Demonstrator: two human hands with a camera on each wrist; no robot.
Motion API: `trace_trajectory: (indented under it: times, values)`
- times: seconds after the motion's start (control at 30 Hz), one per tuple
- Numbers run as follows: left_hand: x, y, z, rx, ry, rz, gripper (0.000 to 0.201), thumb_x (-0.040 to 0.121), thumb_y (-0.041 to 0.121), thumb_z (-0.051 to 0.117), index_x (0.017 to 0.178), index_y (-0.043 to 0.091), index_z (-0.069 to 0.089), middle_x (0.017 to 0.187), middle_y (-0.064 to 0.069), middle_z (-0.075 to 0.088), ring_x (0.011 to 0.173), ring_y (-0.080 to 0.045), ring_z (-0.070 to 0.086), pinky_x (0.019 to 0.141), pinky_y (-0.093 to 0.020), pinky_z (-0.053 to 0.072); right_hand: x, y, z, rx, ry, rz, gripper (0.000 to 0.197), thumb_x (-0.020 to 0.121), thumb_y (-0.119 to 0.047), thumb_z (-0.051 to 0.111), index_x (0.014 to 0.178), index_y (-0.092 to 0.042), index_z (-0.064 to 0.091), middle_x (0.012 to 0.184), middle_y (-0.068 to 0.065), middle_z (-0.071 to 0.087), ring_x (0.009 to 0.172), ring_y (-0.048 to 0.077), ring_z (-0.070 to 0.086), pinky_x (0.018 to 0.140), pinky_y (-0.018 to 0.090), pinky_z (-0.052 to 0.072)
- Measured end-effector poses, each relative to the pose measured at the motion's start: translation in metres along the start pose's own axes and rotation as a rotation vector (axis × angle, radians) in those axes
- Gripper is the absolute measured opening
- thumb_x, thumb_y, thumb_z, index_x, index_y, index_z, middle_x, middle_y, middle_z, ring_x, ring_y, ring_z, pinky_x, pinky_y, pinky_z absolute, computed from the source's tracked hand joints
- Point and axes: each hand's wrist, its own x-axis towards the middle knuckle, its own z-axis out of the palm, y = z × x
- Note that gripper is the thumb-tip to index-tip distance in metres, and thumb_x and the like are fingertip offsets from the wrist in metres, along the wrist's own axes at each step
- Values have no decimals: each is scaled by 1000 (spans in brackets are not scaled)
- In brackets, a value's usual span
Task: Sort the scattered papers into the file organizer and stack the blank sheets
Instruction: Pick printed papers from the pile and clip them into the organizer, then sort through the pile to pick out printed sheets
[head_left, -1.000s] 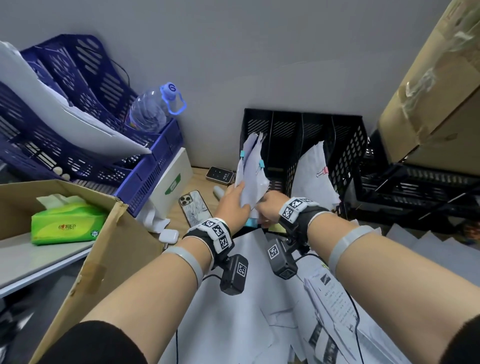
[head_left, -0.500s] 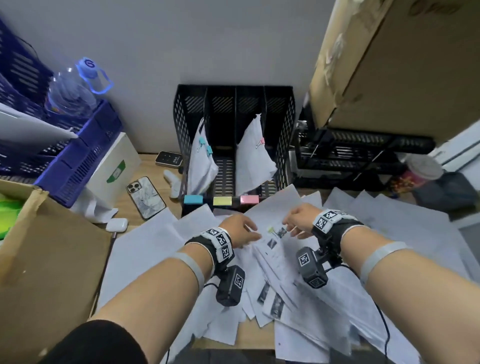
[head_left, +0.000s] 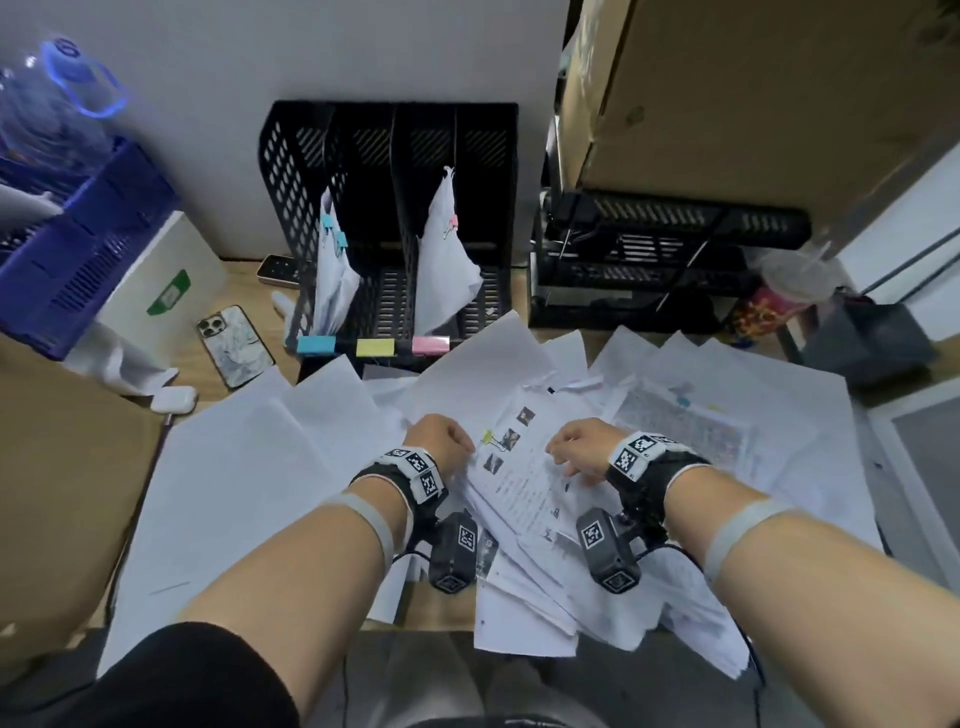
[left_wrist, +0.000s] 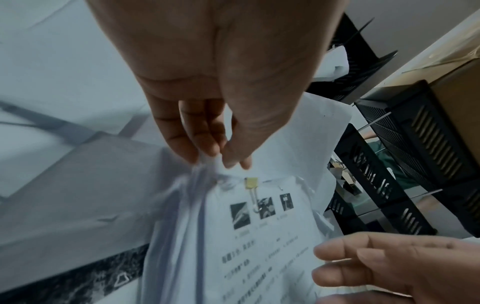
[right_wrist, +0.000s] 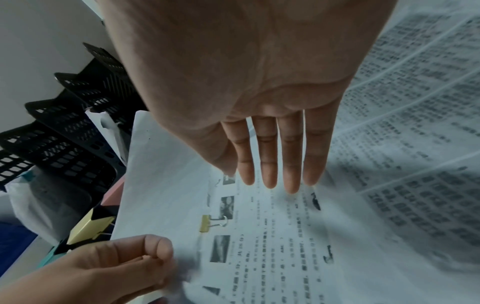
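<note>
A printed bundle (head_left: 524, 483) with small photos and a yellow binder clip (head_left: 488, 436) lies on top of the scattered papers. My left hand (head_left: 441, 439) pinches the bundle's left edge (left_wrist: 207, 164) between thumb and fingers. My right hand (head_left: 576, 449) lies flat on the bundle's right side, its fingers (right_wrist: 270, 164) straight. The black file organizer (head_left: 395, 156) stands at the back, with blue, yellow and pink labels on its front. A blue-clipped bundle (head_left: 332, 280) sits in its left slot and a pink-clipped bundle (head_left: 447, 260) in its right slot.
Blank sheets (head_left: 234, 467) cover the desk to the left, printed sheets (head_left: 685, 431) to the right. A phone (head_left: 234, 345), an earbud case (head_left: 174, 400) and a blue crate (head_left: 67, 260) lie left. Black trays (head_left: 649, 260) under a cardboard box (head_left: 753, 93) stand right.
Both hands came back from the organizer's left slot, leaving the blue-clipped bundle there, and dropped onto the pile. The left hand has taken hold of the yellow-clipped bundle.
</note>
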Motion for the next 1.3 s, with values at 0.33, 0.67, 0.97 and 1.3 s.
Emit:
trace_trajectory:
  times: [0.33,0.67,0.97,1.3]
  values:
    - [-19,-11,11,104,-60,-135,36,83,37,78,97,9,59,100,-10,73,88,-25,72,83,-34,59,12,-6,14,-436,83,10,68,86,-24,52,148,-22,25,148,13,32,119,34,54,99,42,49]
    - [-23,-20,2,-115,102,-50,26,84,3,59,98,17,75,88,-1,67,80,-19,61,62,-22,44,17,2,18,-225,201,25,79,83,-22,59,151,-19,19,147,16,35,129,36,46,104,44,45]
    - [-40,-30,-58,-528,159,32,16,97,5,54,88,10,66,83,-12,62,74,-23,62,84,-44,61,7,-39,-3,-156,238,-133,22,88,-18,55,106,-6,60,85,14,66,71,25,64,55,26,46]
    - [-60,-33,-90,-390,109,43,35,86,27,77,114,9,69,107,-8,73,93,-24,70,70,-34,62,-7,-96,-8,-8,321,-369,19,84,-23,55,75,-6,57,70,6,57,74,32,63,73,47,59]
